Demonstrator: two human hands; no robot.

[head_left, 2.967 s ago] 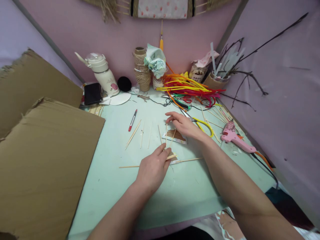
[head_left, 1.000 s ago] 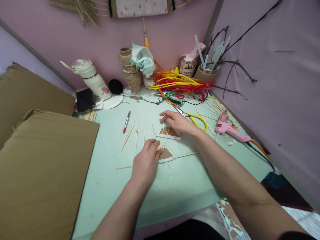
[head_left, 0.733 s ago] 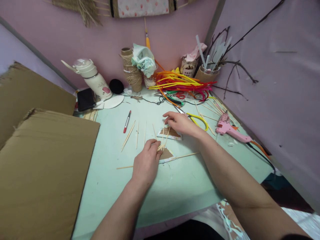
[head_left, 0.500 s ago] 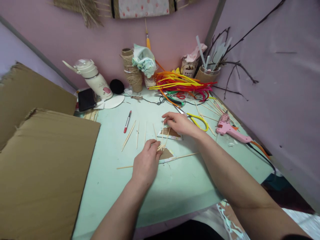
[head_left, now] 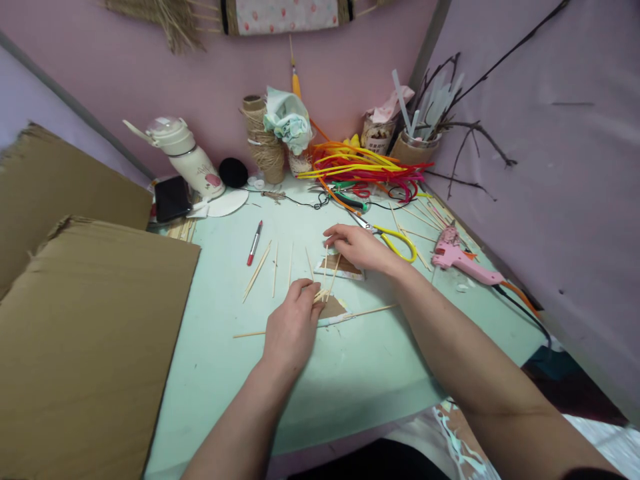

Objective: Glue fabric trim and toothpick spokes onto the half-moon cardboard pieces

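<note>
Fingers (head_left: 306,285) of the left hand (head_left: 291,328) bunched, thumb and forefinger closing on the short sticks (head_left: 321,296), low over the near cardboard piece (head_left: 332,308). Across from them, the right hand (head_left: 361,247) arches over, its fingertips at the top of a slim stick (head_left: 327,260); whether they pinch it or only brush it, I can't tell from here.

And these sticks look feather-light, pale and wooden: stiff along their length, likely quick to snap if bent. Round and smooth by the look of it, so they could roll; a fingertip pinch near the middle should serve, or one at each end to steer the angle. The cardboard looks light and firm, apt to crease under a hard press; best held flat, by its pale edge.

Outward we go: the far cardboard piece (head_left: 346,264) sits just beneath the right hand, a long stick (head_left: 373,311) stretches out to the right, loose sticks (head_left: 257,272) lie to the left, below the red-tipped pen (head_left: 255,243). Yellow-handled scissors (head_left: 411,249) rest just beyond the right wrist, and further out lies the pink glue gun (head_left: 463,262).
</note>
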